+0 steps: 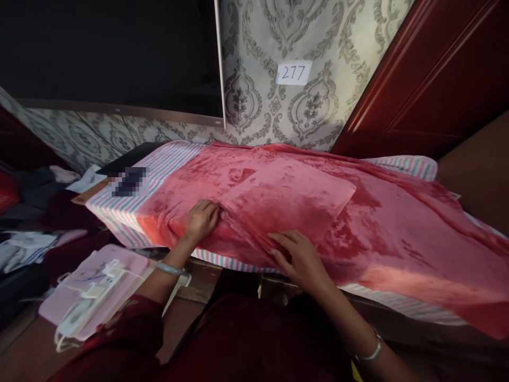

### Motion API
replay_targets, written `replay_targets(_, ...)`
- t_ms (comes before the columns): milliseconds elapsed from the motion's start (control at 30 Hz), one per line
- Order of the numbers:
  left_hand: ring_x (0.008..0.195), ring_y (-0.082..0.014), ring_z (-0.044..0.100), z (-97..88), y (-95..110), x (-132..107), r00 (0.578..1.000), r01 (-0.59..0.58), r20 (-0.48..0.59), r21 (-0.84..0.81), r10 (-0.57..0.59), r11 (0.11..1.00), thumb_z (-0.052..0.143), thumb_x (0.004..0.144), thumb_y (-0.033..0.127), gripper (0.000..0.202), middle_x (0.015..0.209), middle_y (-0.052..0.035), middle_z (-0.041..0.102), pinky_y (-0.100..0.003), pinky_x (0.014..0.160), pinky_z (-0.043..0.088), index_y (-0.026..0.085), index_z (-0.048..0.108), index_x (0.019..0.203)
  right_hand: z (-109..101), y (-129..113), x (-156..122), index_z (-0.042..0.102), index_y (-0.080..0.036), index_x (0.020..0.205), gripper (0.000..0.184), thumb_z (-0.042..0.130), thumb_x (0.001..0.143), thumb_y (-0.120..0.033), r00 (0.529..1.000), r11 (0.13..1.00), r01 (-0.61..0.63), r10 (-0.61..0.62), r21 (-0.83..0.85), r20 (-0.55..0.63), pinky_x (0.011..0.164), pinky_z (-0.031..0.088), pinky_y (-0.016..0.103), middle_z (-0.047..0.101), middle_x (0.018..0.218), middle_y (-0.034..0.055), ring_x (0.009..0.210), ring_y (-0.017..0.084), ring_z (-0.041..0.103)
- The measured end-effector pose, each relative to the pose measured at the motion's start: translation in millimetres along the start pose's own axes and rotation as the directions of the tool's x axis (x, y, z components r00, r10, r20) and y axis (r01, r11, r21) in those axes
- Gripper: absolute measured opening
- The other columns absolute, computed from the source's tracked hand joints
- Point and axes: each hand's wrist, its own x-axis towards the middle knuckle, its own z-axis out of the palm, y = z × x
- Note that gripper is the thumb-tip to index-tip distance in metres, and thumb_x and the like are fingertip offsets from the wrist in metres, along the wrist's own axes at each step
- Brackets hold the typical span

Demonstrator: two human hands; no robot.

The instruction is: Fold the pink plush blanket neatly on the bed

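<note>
Pinching a fold of the pinkish-red cloth [417,228] in the curled, nearly closed fingers of the left hand [202,218]. Resting the right hand [299,258], loosely cupped, thumb and fingers parted, at the near edge of the folded flap [294,196]; too unclear to say whether gripping. Having that flap at twelve o'clock from the right hand, between two and three from the left, above the striped cloth [167,164].

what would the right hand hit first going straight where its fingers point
The right hand would likely meet the bunched fold of the red cloth at its fingers, possibly in contact; depth is unclear.
</note>
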Motion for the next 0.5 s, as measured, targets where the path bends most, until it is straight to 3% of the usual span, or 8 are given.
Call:
replay_targets(100,0.102,-0.025,0.066,-17.2,16,18,0.996,0.021,-0.088,-0.05,-0.025,0.999,0.044,0.1,0.03,0.034,0.106,-0.0139,0.074,-0.04,0.095,0.052,0.016,0.074,0.108,-5,1,13,0.069,-0.025,0.133,0.04,0.055,0.098,-0.035,0.995,0.997,-0.041,0.034,-0.072,-0.089,0.102,0.046,0.054,0.068,0.126,0.0138,0.116,0.033,0.059)
replay_targets(200,0.136,-0.0302,0.052,-23.6,41,37,0.995,-0.098,-0.022,-0.079,0.096,0.992,0.049,0.099,0.035,0.042,0.143,-0.0148,0.062,-0.049,0.114,0.041,0.019,0.065,0.134,3,4,22,0.058,-0.027,0.148,0.054,0.06,0.096,-0.039,0.993,0.98,-0.095,0.081,-0.178,-0.085,0.117,0.027,0.066,0.052,0.154,0.0138,0.141,0.04,0.042)
replay_targets(300,0.152,-0.0383,0.031,-11.4,59,41,0.972,-0.156,0.167,-0.075,0.167,0.985,0.055,0.096,0.042,0.055,0.161,-0.0142,0.044,-0.062,0.119,0.029,0.023,0.056,0.147,20,9,21,0.051,-0.03,0.153,0.062,0.065,0.094,-0.04,0.991,0.96,-0.113,0.126,-0.255,0.036,0.12,0.015,0.071,0.039,0.164,0.0117,0.152,0.041,0.028)
replay_targets(367,0.151,-0.0414,0.033,3.3,61,36,0.952,-0.124,0.274,-0.072,0.139,0.99,0.052,0.097,0.043,0.055,0.161,-0.0151,0.045,-0.066,0.117,0.03,0.023,0.055,0.148,29,11,17,0.049,-0.031,0.154,0.063,0.066,0.094,-0.042,0.989,0.953,-0.103,0.128,-0.285,0.073,0.121,0.014,0.07,0.035,0.166,0.0101,0.155,0.04,0.022)
replay_targets(500,0.152,-0.0397,0.033,23.7,50,25,0.953,-0.072,0.285,-0.097,0.097,0.993,0.045,0.099,0.043,0.054,0.161,-0.0141,0.044,-0.066,0.118,0.03,0.024,0.056,0.148,30,16,12,0.051,-0.033,0.153,0.058,0.061,0.098,-0.046,0.995,0.963,-0.075,0.091,-0.258,0.049,0.124,0.018,0.065,0.036,0.166,0.0061,0.155,0.034,0.024)
